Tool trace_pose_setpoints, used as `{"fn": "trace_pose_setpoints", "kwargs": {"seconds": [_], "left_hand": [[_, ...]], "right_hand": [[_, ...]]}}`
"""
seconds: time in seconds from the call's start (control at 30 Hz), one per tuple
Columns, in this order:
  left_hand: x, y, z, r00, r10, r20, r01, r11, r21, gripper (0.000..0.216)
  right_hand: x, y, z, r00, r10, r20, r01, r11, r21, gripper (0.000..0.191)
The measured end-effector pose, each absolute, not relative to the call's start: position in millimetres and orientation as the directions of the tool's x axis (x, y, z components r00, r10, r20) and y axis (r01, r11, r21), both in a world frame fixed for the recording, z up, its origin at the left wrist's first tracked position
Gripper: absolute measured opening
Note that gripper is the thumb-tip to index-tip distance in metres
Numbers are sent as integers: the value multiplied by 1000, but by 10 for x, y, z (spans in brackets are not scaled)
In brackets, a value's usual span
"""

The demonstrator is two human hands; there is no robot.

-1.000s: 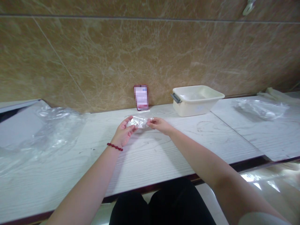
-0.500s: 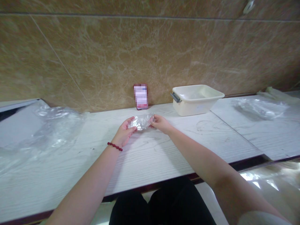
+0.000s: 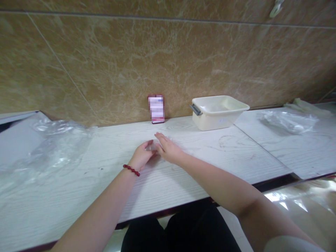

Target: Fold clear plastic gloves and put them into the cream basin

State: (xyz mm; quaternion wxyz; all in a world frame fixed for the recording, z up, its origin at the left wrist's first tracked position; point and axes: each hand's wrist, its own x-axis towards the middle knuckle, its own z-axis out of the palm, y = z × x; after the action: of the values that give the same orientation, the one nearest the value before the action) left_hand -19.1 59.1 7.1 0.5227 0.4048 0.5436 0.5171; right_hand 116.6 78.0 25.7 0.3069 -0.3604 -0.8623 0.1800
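My left hand [image 3: 141,155], a dark red bead bracelet [image 3: 131,170] at its wrist, grips a small clear plastic bag [image 3: 151,146] just above the white wood-grain tabletop [image 3: 157,185]. Close beside it is my right hand [image 3: 168,149], its fingers stretched out and reaching over the bag from the right. Most of the bag is hidden between the two hands, so its shape is hard to make out. Beyond the hands, a phone [image 3: 156,109] with a red edge leans upright against the wall.
A cream plastic tub [image 3: 212,120] with a grey handle stands against the marbled wall at right. Further right lies a heap of clear plastic bags [image 3: 291,121]. Large clear plastic sheeting [image 3: 61,147] spreads at left, by a white flat box [image 3: 23,140].
My right hand has let go of the bag's right end and moved left over it, its fingers now straight. The bag, spread between both hands before, is now mostly covered.
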Motion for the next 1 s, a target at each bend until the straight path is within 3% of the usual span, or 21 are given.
{"fn": "trace_pose_setpoints", "kwargs": {"seconds": [0.13, 0.33, 0.63, 0.87, 1.0], "left_hand": [[-177, 589, 54, -86, 993, -82, -130, 70, 989, 45], [-139, 560, 120, -50, 980, -194, -168, 184, 969, 45], [-207, 556, 186, -59, 951, -303, -60, 299, 952, 37], [-285, 599, 147, -121, 964, -235, 98, 247, 964, 49], [-311, 578, 207, 21, 979, -201, 115, 197, 974, 51]], "right_hand": [[1064, 709, 144, -649, 726, 226, 576, 663, -478, 58], [1094, 767, 105, -649, 757, 80, 675, 621, -399, 63], [1141, 795, 67, -585, 808, 73, 757, 576, -309, 49], [1277, 955, 87, -418, 909, -11, 841, 382, -382, 51], [1410, 1120, 187, -357, 928, 105, 762, 355, -542, 51]]}}
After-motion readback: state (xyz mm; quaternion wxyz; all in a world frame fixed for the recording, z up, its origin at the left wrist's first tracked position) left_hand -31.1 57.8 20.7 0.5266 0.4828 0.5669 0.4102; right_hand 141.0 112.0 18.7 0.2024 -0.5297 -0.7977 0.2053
